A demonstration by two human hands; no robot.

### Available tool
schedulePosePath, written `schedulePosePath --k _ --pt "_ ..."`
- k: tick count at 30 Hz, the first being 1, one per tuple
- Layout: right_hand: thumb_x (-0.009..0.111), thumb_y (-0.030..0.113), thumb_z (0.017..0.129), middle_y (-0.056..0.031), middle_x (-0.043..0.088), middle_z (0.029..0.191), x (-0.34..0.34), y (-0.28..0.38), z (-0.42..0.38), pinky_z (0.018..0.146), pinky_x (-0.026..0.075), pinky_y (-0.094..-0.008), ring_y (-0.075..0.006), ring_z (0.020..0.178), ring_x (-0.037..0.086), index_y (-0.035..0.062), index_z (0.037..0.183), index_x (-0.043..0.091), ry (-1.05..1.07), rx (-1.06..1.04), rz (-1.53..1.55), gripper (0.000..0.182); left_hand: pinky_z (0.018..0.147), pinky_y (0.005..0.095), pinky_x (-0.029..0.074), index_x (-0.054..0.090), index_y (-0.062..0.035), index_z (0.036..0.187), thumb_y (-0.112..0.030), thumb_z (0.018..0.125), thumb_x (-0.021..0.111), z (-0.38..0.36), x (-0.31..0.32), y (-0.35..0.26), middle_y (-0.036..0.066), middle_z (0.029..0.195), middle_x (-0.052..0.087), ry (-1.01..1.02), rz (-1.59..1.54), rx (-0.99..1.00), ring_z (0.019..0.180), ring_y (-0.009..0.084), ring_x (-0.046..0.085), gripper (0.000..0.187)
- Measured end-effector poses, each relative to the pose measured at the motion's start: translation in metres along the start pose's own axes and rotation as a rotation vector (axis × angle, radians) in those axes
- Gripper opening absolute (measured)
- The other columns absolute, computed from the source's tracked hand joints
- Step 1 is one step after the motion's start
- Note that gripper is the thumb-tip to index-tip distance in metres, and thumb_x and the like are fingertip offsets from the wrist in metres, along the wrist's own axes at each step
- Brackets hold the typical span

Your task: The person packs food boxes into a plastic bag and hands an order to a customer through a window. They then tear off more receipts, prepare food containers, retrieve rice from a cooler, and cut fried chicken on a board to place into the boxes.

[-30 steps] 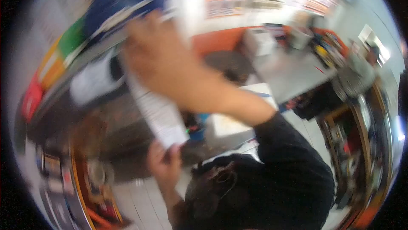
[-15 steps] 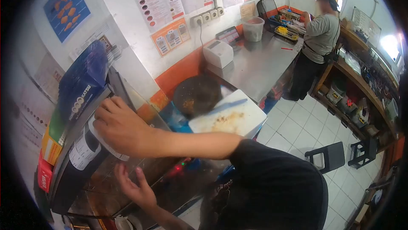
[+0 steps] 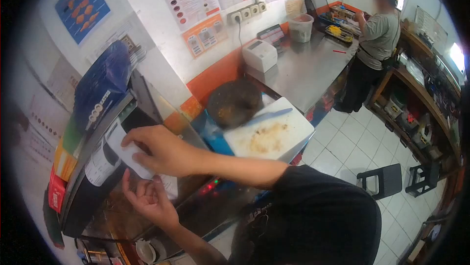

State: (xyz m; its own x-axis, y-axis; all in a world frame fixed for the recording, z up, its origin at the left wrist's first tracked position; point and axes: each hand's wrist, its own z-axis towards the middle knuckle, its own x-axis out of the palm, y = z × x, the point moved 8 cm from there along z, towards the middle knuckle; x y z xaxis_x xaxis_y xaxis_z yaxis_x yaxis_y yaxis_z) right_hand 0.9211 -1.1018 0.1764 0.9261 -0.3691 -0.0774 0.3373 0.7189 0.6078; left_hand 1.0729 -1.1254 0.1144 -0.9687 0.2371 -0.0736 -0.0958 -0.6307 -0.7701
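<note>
A white paper slip hangs against a black upright panel with printed labels. My right hand reaches across from the right, its thumb and fingers closed on the slip. The slip's lower part shows beneath that hand. Just below, my left hand is raised with its fingers partly curled and apart; I see nothing in it. Blue, green and red packaging lines the panel's upper left side.
Right of the panel are a dark round pan and a stained white cutting board with a blue knife. A label printer stands on the steel counter. A co-worker stands at its far end. Black stools are on the tiled floor.
The view has shifted slightly. My right hand has moved right and down, and more of the white slip shows. My left hand's fingers have curled in closer beneath it.
</note>
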Motion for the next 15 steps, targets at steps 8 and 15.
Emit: schedulePosePath --k 8,15 --pt "0.075 0.007 0.081 -0.0011 0.061 0.084 -0.017 -0.007 -0.041 0.061 0.041 -0.0219 -0.0050 0.072 0.052 0.0036 0.106 0.069 0.133 0.306 0.157 0.026 0.085 0.0243 0.051 0.044 -0.0022 0.134 0.008 0.085 0.067 0.012 -0.007 -0.019 0.012 0.111 0.062 -0.076 -0.095 0.094 0.101 0.0149 0.062 0.056" --pt "0.073 0.001 0.082 0.0003 0.060 0.084 -0.024 0.004 -0.048 0.065 0.043 -0.0207 -0.0044 0.073 0.052 0.0013 0.114 0.068 0.105 0.253 0.158 0.032 0.083 0.0248 0.051 0.064 0.0026 0.118 0.007 0.083 0.070 0.013 0.007 -0.036 0.010 0.106 0.065 0.072 -0.136 0.088 0.096 0.0141 0.063 0.036"
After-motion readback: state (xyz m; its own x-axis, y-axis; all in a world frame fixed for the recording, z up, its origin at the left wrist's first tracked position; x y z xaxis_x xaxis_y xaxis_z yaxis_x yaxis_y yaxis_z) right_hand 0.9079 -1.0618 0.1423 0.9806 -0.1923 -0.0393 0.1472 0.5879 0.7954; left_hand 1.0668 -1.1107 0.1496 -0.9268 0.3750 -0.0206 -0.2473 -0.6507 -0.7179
